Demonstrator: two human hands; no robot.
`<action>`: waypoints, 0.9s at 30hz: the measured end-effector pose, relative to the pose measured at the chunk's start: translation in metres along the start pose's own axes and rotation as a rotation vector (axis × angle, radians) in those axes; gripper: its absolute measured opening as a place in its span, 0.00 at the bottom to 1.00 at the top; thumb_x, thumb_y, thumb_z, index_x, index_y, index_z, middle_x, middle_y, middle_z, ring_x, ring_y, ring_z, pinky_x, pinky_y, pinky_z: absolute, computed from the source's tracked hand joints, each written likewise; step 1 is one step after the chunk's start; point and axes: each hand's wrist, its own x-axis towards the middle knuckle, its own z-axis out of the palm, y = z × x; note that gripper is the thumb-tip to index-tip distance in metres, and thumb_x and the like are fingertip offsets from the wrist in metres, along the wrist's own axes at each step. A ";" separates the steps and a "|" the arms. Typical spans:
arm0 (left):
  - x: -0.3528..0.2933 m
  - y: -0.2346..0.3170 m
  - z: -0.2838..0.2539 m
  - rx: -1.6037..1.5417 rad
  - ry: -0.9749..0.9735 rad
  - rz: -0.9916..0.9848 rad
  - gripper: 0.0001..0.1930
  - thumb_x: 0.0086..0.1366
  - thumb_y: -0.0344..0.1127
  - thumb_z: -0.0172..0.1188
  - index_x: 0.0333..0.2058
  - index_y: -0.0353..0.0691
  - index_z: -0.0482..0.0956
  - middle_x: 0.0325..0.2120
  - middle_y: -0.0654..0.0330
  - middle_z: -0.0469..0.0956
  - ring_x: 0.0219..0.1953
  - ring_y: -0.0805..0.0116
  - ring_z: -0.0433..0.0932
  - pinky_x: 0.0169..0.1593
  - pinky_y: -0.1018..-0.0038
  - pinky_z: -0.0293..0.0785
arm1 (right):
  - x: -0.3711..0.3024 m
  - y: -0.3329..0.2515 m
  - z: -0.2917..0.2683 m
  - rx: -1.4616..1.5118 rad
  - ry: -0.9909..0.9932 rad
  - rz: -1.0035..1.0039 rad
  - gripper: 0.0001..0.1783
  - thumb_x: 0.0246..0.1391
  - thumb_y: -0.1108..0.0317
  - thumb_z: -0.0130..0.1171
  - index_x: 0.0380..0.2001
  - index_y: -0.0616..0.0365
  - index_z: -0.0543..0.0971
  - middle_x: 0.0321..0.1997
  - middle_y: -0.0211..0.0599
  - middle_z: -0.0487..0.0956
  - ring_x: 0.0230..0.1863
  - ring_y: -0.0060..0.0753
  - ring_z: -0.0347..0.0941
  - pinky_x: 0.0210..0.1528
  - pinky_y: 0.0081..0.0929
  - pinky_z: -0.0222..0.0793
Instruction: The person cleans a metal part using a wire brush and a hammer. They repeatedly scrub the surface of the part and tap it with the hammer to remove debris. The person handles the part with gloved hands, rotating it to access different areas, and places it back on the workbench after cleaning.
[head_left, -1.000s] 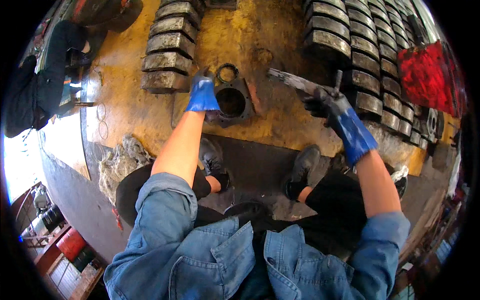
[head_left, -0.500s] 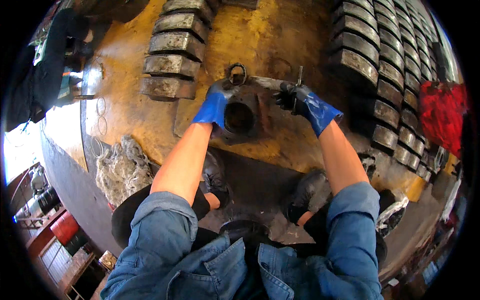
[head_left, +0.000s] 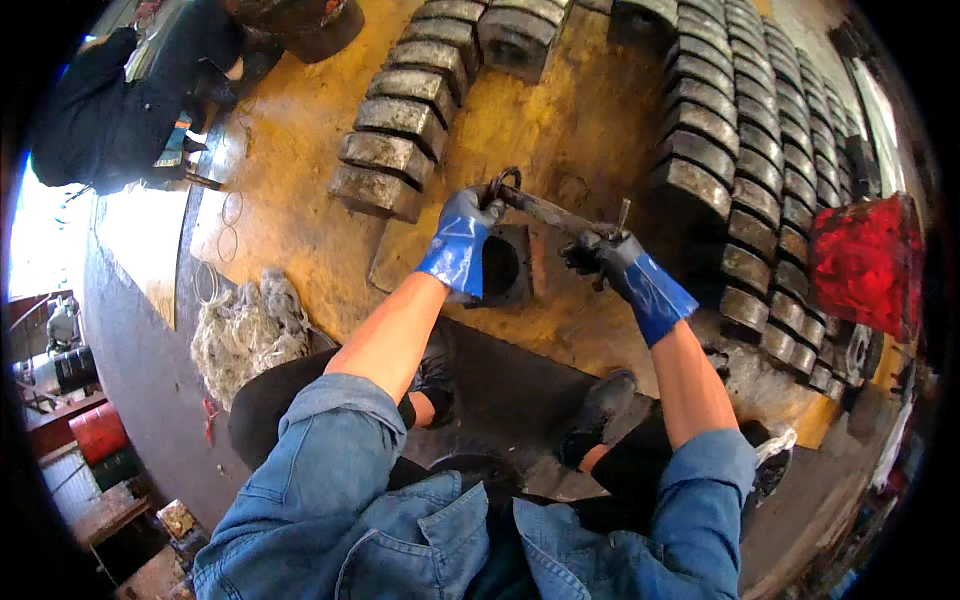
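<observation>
My left hand point(head_left: 466, 232), in a black glove with a blue cuff, is closed around the left end of a flat metal bar point(head_left: 548, 212). A dark ring point(head_left: 506, 180) stands up at that end. Gloved the same way, my right hand point(head_left: 612, 258) grips the bar's other end, where a thin upright pin point(head_left: 624, 214) sticks up. The bar slants down toward the right. Beneath it, nearest my left hand, lies a dark metal block point(head_left: 524, 292) with a round hole. Whether the bar touches the block is hard to see.
Rows of metal blocks point(head_left: 384, 160) stand ahead to the left, with several longer rows point(head_left: 697, 180) to the right. A red bin point(head_left: 866, 265) is at far right. Grey rags point(head_left: 243, 335) lie at left near thin wire rings point(head_left: 230, 208). Another person point(head_left: 115, 105) bends at upper left.
The bar has gone from nearly level to sloping down at the right, still between both hands. The whole view has shifted, showing more of the far rows and the other person.
</observation>
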 end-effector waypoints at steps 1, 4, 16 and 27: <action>-0.006 0.006 -0.008 -0.077 0.019 0.046 0.13 0.58 0.38 0.63 0.38 0.35 0.80 0.31 0.52 0.82 0.33 0.64 0.79 0.39 0.70 0.72 | -0.014 -0.008 0.004 0.019 0.001 -0.019 0.14 0.61 0.62 0.52 0.42 0.62 0.78 0.33 0.41 0.82 0.29 0.32 0.79 0.27 0.25 0.73; -0.024 0.035 -0.030 -0.243 0.050 0.181 0.13 0.56 0.41 0.61 0.35 0.37 0.81 0.28 0.47 0.80 0.32 0.56 0.80 0.37 0.67 0.73 | -0.056 -0.042 0.004 -0.221 0.013 0.003 0.14 0.60 0.64 0.52 0.42 0.63 0.78 0.33 0.41 0.83 0.30 0.32 0.80 0.27 0.24 0.73; -0.085 0.172 -0.228 -0.518 0.126 0.795 0.12 0.63 0.32 0.57 0.43 0.32 0.77 0.34 0.57 0.80 0.33 0.70 0.78 0.37 0.75 0.75 | -0.269 -0.121 0.055 0.445 -0.010 -0.514 0.25 0.56 0.56 0.58 0.53 0.59 0.71 0.40 0.47 0.79 0.36 0.40 0.79 0.35 0.34 0.77; -0.150 0.186 -0.233 -1.314 0.084 0.525 0.17 0.66 0.32 0.55 0.51 0.30 0.70 0.44 0.51 0.77 0.45 0.61 0.77 0.48 0.70 0.77 | -0.258 -0.091 0.147 0.862 -0.180 -0.379 0.20 0.60 0.54 0.52 0.51 0.51 0.72 0.42 0.48 0.79 0.33 0.46 0.79 0.34 0.44 0.78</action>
